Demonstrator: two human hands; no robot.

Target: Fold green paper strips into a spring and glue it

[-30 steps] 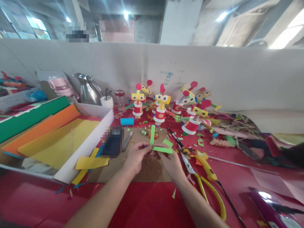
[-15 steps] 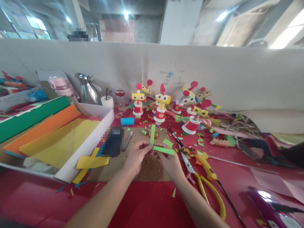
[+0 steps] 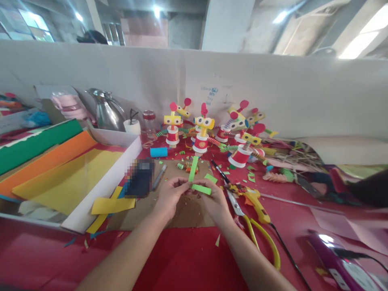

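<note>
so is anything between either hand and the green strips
Nothing visible: the left hand pinches the green strips where they meet, and the right hand is at the strip pointing right. The brown cardboard lies beneath, not between.

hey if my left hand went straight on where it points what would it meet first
Your left hand would likely meet your right hand first, at the green paper strips; exact depth there is unclear.

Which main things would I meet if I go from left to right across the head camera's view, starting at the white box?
White box, pen, left hand, green paper strips, right hand, glue gun, purple machine.
</note>
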